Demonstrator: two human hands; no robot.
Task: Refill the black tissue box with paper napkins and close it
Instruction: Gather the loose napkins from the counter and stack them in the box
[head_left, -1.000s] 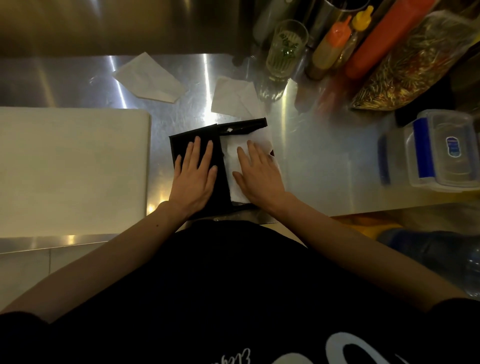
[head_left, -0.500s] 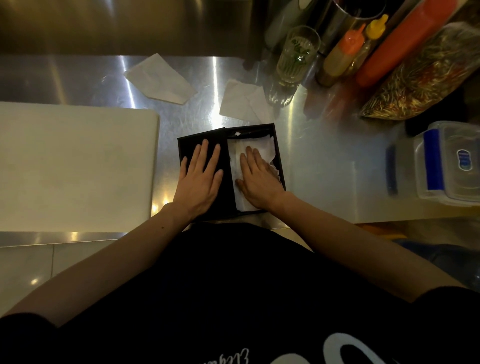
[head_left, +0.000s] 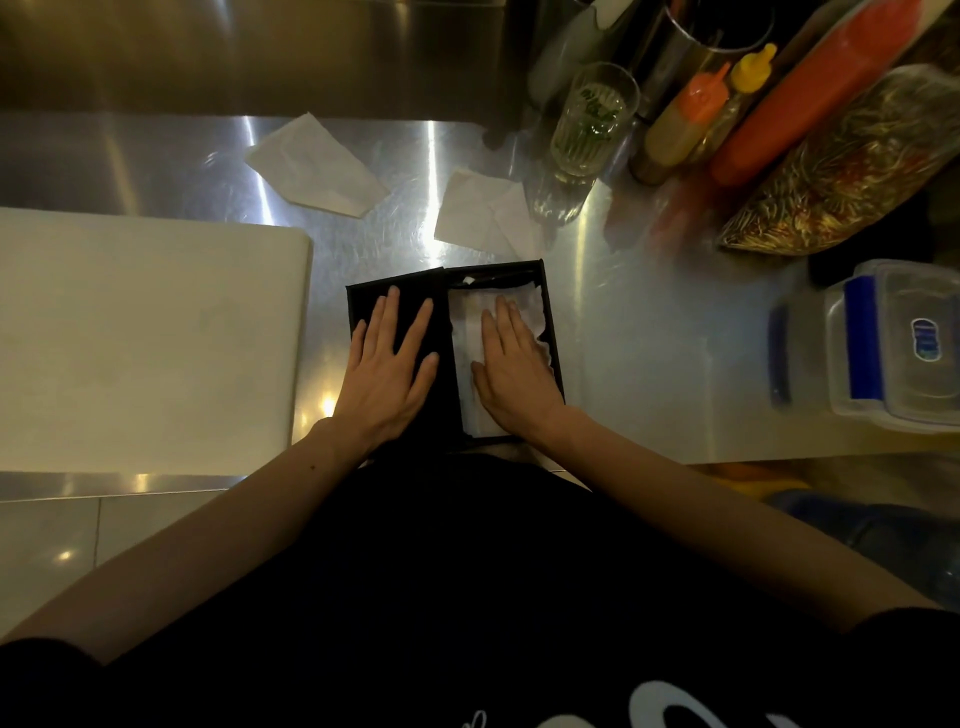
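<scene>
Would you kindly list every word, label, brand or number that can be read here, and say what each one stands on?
None can be read outright.
Green print on the drinking glass: too blurred to read.
Blue oval label on the lid of the clear plastic container: too small to read.
White lettering on the person's black top: cut off by the bottom edge of the picture, not readable.
The black tissue box and squeeze bottles show no text.

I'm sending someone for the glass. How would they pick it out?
Start at the steel counter and look past the black tissue box. The drinking glass stands left of the orange-capped bottle. It alone is clear and ribbed, with green stems inside.
</scene>
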